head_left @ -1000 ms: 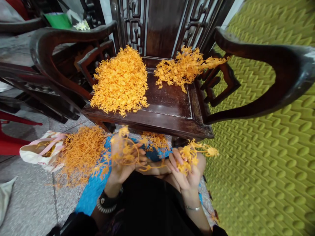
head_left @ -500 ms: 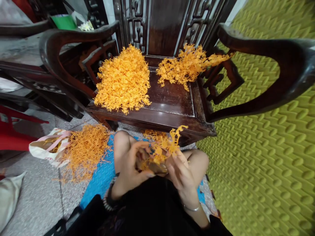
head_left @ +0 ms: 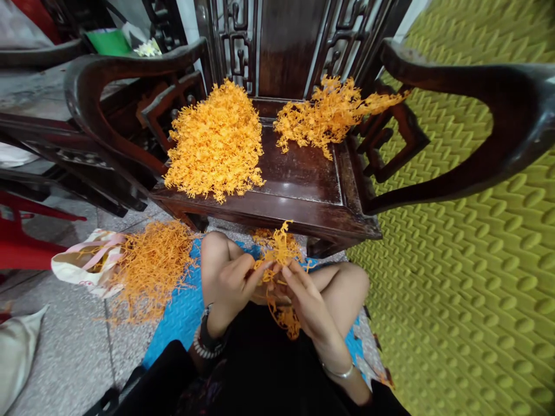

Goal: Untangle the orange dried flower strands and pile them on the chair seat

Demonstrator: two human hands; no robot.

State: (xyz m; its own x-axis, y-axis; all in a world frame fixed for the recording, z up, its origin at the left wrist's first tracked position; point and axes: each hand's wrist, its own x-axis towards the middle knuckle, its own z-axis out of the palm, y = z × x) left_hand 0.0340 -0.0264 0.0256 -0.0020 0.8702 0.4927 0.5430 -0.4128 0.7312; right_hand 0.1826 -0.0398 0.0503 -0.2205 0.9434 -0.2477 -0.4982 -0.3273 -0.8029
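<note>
Both hands are pinching the same bit of stuff: left hand [head_left: 236,280] and right hand [head_left: 307,294] have thumbs and fingers closed on an orange frilly strand [head_left: 282,248], right over the lap. One end pokes up toward 12 o'clock, and more of it dangles at 6 against black clothing [head_left: 260,364]. Can't really make out the exact grip, since the fingertips and orange bits overlap into a bit of a mess.

From the hands, a thick orange pile [head_left: 217,141] sits at 11 o'clock and a looser orange clump [head_left: 327,115] at 1, both on a dark wooden armchair [head_left: 299,173]. The chair back is cut off up top. More orange stuff under the seat edge is half hidden.

Over at 9 there's a stringy orange heap [head_left: 154,268], then a white tote bag [head_left: 71,266], then something red [head_left: 26,245], cropped by the frame. Blue mat [head_left: 173,323] under the legs, speckled grey floor [head_left: 78,346] at 8, big textured yellow-green mat [head_left: 446,312] at 3. Some green container [head_left: 108,42] around 10:30, kinda blurry.
</note>
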